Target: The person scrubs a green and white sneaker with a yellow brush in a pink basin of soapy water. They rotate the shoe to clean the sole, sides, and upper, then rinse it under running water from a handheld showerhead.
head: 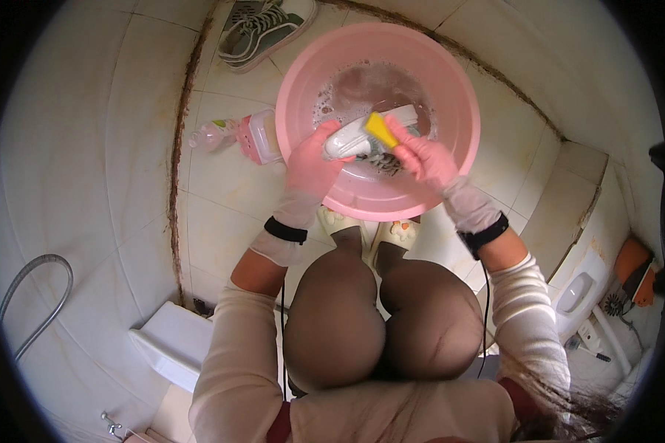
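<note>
A pink plastic basin (305,66) with soapy water stands on the tiled floor before me. My left hand (316,160), in a pink and translucent glove, grips the toe end of a wet white-soled lace-up shoe (346,138) over the basin. The shoe lies tilted on its side, its sole edge upward and its laces low, near the water. My right hand (424,155), gloved the same way, holds a yellow-handled brush (380,130) against the side of the sole. The brush's bristles are hidden.
A green and white lace-up shoe (266,33) rests on the floor beyond the basin at left. A clear bottle (213,135) and a pink and white container (259,135) lie left of the basin. A tiled ledge (565,194) is at right, a squat toilet (579,290) lower right.
</note>
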Available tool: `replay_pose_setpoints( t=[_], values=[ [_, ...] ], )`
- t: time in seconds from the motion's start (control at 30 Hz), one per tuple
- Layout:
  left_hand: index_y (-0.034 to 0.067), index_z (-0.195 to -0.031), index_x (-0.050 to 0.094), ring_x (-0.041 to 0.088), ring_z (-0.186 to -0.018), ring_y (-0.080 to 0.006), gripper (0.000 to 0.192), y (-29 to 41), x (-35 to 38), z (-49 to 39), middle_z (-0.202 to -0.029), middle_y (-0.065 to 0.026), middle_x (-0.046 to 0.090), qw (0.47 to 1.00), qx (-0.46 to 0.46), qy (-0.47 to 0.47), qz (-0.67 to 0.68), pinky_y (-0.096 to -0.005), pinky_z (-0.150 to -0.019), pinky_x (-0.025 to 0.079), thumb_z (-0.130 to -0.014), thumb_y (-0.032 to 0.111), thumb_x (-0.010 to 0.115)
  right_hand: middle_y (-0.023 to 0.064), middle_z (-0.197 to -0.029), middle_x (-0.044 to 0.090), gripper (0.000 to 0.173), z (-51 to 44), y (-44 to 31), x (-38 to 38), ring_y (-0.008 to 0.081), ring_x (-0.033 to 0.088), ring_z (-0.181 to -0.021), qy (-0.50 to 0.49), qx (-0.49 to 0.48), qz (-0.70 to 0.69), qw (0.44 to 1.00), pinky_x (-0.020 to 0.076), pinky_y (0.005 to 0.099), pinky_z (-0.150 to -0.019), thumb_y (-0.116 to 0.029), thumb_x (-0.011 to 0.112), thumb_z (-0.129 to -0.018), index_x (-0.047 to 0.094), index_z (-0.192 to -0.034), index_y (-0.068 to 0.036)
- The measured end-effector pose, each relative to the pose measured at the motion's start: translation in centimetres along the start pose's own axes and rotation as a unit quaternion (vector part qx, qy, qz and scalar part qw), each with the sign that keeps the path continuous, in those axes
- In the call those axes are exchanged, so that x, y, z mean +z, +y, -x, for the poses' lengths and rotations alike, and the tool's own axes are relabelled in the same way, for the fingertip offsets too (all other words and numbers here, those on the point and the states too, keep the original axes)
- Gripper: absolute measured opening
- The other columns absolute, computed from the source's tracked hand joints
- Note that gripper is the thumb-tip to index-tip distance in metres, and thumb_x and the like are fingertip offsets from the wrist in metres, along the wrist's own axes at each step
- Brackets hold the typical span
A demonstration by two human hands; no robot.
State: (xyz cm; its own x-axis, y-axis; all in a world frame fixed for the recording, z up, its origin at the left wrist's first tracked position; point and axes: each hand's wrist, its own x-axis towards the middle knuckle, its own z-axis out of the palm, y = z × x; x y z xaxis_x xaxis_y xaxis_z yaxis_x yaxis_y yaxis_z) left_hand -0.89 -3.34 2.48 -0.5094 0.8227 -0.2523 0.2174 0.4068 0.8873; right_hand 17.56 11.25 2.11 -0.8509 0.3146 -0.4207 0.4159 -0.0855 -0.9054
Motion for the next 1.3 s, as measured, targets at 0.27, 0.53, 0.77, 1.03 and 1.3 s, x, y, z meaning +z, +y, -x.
replay_pose_setpoints(
  t=[0.27, 0.53, 0.77, 1.03, 1.3],
  values=[
    [0.007, -0.128, 0.057, 0.064, -0.110, -0.0291, 0.058, -0.4, 0.2, 0.0, -0.115, -0.0159, 0.067, 1.000, -0.014, 0.020, 0.008, -0.0359, -0.094, 0.050, -0.074, 0.006, 0.080, -0.0016, -0.071, 0.050, 0.059, 0.2, 0.2, 0.2, 0.0120, 0.046, -0.062, 0.057, 0.187, -0.360, 0.912, 0.0420, 0.0245, -0.059, -0.018, 0.062, -0.097, 0.041, -0.149, -0.037],
    [0.003, -0.126, 0.057, 0.064, -0.112, -0.0276, 0.059, 0.0, -0.1, 0.1, -0.117, -0.0153, 0.066, 0.999, -0.006, 0.001, 0.031, -0.0351, -0.097, 0.049, -0.073, 0.005, 0.081, -0.0071, -0.076, 0.051, 0.040, 0.1, 0.1, 1.5, 0.0011, 0.037, -0.057, 0.063, 0.129, -0.334, 0.932, 0.0259, 0.0155, -0.048, -0.025, 0.060, -0.101, 0.056, -0.140, -0.024],
    [0.002, -0.129, 0.058, 0.060, -0.113, -0.0161, 0.057, -0.6, 0.3, 0.1, -0.124, -0.0071, 0.064, 0.999, 0.024, 0.005, -0.032, -0.0310, -0.100, 0.047, -0.076, -0.002, 0.079, -0.0056, -0.081, 0.051, 0.061, 0.1, 0.7, 0.7, 0.0060, 0.044, -0.068, -0.032, 0.181, -0.299, 0.937, 0.0362, 0.0154, -0.063, -0.016, 0.058, -0.099, 0.035, -0.154, -0.029],
    [0.001, -0.127, 0.057, 0.062, -0.114, -0.0238, 0.059, -0.8, 0.5, 0.3, -0.121, -0.0141, 0.065, 1.000, -0.008, 0.015, 0.011, -0.0328, -0.099, 0.048, -0.073, 0.002, 0.081, -0.0042, -0.103, 0.064, 0.054, 0.2, 3.0, 1.2, 0.0035, 0.052, -0.085, 0.074, 0.111, -0.204, 0.970, 0.0414, 0.0149, -0.073, -0.010, 0.052, -0.102, 0.037, -0.153, -0.018],
    [-0.001, -0.129, 0.055, 0.059, -0.117, -0.0197, 0.060, -1.3, 0.3, 0.5, -0.125, -0.0105, 0.063, 1.000, 0.002, 0.005, 0.006, -0.0320, -0.103, 0.046, -0.074, -0.001, 0.080, -0.0097, -0.093, 0.056, 0.052, -0.9, 2.8, 0.4, 0.0055, 0.044, -0.079, 0.191, 0.069, -0.262, 0.943, 0.0400, 0.0167, -0.069, -0.008, 0.051, -0.103, 0.044, -0.149, -0.029]
  ],
)
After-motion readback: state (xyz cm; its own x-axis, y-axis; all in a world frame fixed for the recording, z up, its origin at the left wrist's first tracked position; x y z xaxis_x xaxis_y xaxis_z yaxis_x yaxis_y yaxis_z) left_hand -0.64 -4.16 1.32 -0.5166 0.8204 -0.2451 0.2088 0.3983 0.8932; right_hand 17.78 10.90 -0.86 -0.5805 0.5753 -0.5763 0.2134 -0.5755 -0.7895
